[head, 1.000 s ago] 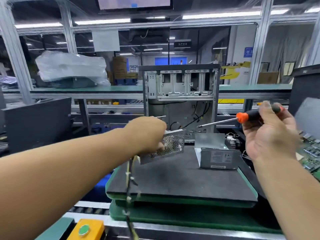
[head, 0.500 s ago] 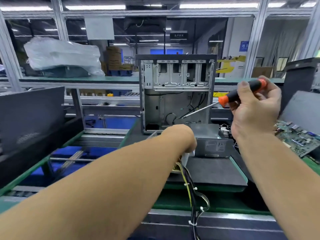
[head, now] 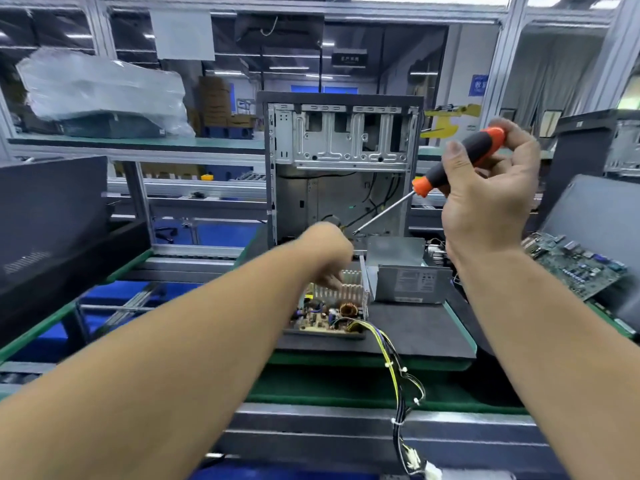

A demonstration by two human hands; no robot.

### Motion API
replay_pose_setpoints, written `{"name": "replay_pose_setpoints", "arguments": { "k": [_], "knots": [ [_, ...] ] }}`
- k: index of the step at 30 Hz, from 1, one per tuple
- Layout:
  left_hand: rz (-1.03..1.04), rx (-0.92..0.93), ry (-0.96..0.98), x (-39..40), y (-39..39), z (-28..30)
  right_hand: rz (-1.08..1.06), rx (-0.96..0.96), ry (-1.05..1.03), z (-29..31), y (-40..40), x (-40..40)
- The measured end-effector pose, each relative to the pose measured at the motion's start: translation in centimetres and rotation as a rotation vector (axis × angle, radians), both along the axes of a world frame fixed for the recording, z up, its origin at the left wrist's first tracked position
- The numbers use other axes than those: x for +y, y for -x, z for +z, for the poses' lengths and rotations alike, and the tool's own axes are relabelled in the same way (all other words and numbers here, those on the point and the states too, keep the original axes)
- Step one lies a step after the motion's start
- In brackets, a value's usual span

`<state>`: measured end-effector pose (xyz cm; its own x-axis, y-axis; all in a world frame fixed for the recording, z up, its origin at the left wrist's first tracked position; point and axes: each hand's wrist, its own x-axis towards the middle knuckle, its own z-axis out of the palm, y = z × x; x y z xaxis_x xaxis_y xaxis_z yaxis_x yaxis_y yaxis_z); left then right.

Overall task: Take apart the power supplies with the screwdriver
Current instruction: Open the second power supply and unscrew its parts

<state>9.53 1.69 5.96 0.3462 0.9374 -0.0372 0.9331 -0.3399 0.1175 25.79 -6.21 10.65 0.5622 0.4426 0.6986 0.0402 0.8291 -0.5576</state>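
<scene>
Power supplies sit side by side on the dark mat (head: pixel 415 334) of the table, straight ahead of both arms. Nearest is the cable bundle (head: pixel 398 375), trailing from the open unit toward the viewer over the table's front edge. Next comes the open power supply (head: pixel 332 306) itself, circuit board and heatsink exposed, its long axis running away from the viewer. The left hand (head: pixel 329 254) rests on its far end, fingers down on the heatsink fins (whether they grip or merely press I cannot tell). Just to the right stands the closed power supply (head: pixel 408 282), label facing forward. Above and right of it the right hand (head: pixel 485 192) grips the screwdriver (head: pixel 457 161), whose shaft slants down-left, tip hovering close beyond the left hand. So the left hand is nearer the work. Bare mat lies in front of the closed unit; behind both rises the empty computer case (head: pixel 343 140), closing off room rearward.
</scene>
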Motion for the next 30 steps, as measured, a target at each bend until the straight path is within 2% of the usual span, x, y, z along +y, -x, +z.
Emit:
{"name": "replay_pose_setpoints", "arguments": {
  "k": [2, 4, 5, 6, 9, 11, 13, 21, 30],
  "knots": [
    [0.071, -0.155, -0.202, 0.3, 3.7, 0.5, -0.005, -0.091, -0.024, 0.0, 0.2, 0.5],
    [0.130, -0.541, -0.289, -0.2, 7.2, -0.1, 0.006, -0.205, 0.032, -0.2, 1.1, 1.1],
    [0.089, -0.707, -0.252, -0.8, 8.4, -0.5, 0.019, -0.275, 0.079, -0.4, 1.8, 1.5],
    [0.007, -0.784, -0.200, -1.6, 9.1, -0.9, 0.043, -0.350, 0.124, -0.8, 2.7, 1.9],
    [-0.165, -0.918, -0.035, -3.2, 9.6, -2.5, 0.066, -0.592, 0.217, -2.5, 5.5, 3.1],
    [-0.173, -0.947, -0.043, -3.4, 9.6, -3.3, 0.051, -0.707, 0.249, -3.8, 6.9, 3.6],
    [-0.136, -0.902, -0.091, -3.5, 9.7, -4.0, 0.055, -0.747, 0.252, -4.9, 8.0, 4.0],
    [-0.048, -0.955, -0.073, -3.3, 10.2, -5.8, 0.037, -0.779, 0.274, -6.6, 10.1, 4.4],
    [-0.072, -0.954, -0.073, -3.1, 10.0, -6.6, 0.002, -0.825, 0.284, -7.2, 10.3, 4.2]
  ]
}}
